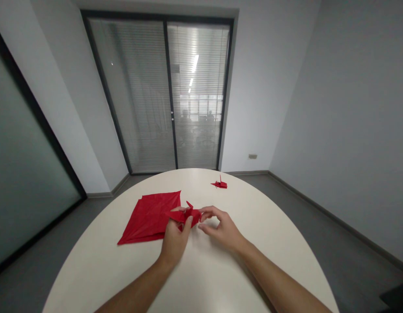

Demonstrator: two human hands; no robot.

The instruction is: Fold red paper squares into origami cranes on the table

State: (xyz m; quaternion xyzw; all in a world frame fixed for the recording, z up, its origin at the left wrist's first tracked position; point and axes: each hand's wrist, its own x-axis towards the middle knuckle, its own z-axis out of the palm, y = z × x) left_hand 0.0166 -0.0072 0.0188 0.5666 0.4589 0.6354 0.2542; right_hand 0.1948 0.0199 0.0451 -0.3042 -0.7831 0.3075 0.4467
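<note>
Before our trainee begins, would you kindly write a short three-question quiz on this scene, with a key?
1. Multiple choice: Where on the round white table is the loose red origami figure?
A) At the near edge
B) Toward the far edge
C) Beneath a forearm

2. Fill in: The thumb lying across the held red origami figure belongs to the ____ hand.

3. True or false: The flat red paper lies to the right of the right hand.

Key:
1. B
2. Left; it is the left hand.
3. False; the flat red paper lies to the left of the right hand.
</note>
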